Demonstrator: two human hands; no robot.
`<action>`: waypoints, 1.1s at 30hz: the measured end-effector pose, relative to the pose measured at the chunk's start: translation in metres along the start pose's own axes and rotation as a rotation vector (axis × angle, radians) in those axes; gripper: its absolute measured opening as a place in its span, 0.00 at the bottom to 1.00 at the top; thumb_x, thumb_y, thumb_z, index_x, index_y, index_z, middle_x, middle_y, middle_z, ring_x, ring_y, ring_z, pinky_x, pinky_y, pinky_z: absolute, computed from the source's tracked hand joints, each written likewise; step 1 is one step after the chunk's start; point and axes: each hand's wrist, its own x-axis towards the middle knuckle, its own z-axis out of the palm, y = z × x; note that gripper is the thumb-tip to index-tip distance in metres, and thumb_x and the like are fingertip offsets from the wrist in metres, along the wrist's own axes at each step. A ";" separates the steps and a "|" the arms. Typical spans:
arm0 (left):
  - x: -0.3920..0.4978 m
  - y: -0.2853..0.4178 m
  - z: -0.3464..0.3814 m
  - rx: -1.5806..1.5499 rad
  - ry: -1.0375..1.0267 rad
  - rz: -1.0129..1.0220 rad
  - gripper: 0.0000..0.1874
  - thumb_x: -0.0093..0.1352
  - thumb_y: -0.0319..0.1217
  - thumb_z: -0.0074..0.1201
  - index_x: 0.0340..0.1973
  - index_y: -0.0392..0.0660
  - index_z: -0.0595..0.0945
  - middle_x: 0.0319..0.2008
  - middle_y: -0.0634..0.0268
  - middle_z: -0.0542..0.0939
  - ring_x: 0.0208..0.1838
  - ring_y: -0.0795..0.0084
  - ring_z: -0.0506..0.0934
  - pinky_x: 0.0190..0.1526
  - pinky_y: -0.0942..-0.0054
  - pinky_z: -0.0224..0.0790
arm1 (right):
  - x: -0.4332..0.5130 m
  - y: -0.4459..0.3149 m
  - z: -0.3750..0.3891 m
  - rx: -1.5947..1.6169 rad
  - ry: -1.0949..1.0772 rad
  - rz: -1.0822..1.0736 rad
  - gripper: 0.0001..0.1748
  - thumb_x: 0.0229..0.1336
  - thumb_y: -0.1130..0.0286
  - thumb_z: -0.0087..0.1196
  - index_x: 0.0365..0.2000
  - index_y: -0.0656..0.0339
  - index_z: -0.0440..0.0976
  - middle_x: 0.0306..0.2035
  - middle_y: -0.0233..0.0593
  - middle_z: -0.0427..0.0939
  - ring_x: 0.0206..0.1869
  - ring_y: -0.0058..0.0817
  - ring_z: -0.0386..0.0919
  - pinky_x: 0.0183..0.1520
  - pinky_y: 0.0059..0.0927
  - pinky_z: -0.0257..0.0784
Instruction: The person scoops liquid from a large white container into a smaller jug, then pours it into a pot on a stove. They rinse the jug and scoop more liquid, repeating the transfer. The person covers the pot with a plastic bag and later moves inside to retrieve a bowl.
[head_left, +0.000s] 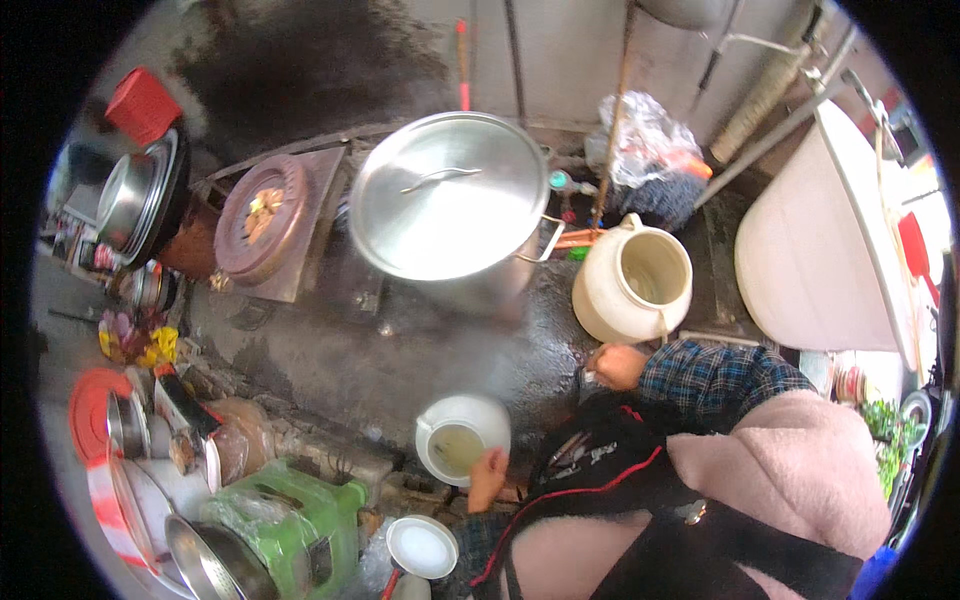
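Observation:
My left hand (489, 474) grips the near right rim of a small white pot (474, 412), which holds cloudy yellowish liquid. Over on the right, my right hand (618, 367) is low by the wet floor, its fingers curled. Something small and pale shows at those fingertips, too blurred to name. Just beyond that hand stands a cream ceramic jar (598, 296) with handles and an uncovered mouth; its inside is partly visible. A black apron with red piping (600, 487) covers my lap.
A large lidded steel stockpot (450, 199) stands ahead, with a round stove (262, 217) to its left. At right is a big pale tub (817, 247). Nearer left are a green plastic jug (300, 517), a steel colander (199, 559) and a white-topped container (422, 547).

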 end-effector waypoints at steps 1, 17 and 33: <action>0.006 0.011 -0.001 0.045 -0.008 0.024 0.18 0.66 0.35 0.50 0.47 0.36 0.74 0.37 0.59 0.79 0.38 0.73 0.75 0.42 0.73 0.67 | -0.018 0.009 -0.007 0.083 0.027 0.067 0.09 0.39 0.71 0.51 0.26 0.59 0.76 0.28 0.46 0.76 0.33 0.44 0.76 0.35 0.42 0.73; 0.109 0.146 0.074 0.400 -0.247 0.167 0.16 0.65 0.35 0.49 0.44 0.38 0.76 0.38 0.54 0.79 0.41 0.69 0.76 0.44 0.71 0.68 | -0.195 0.107 -0.011 0.437 -0.084 0.864 0.11 0.49 0.66 0.50 0.33 0.57 0.75 0.32 0.49 0.77 0.38 0.47 0.75 0.40 0.45 0.71; 0.217 0.228 0.168 0.652 -0.835 0.428 0.09 0.60 0.24 0.55 0.36 0.37 0.78 0.29 0.65 0.79 0.33 0.78 0.74 0.37 0.78 0.68 | -0.313 -0.073 0.067 0.692 0.086 1.674 0.10 0.48 0.66 0.51 0.33 0.54 0.76 0.32 0.45 0.78 0.37 0.44 0.76 0.39 0.43 0.73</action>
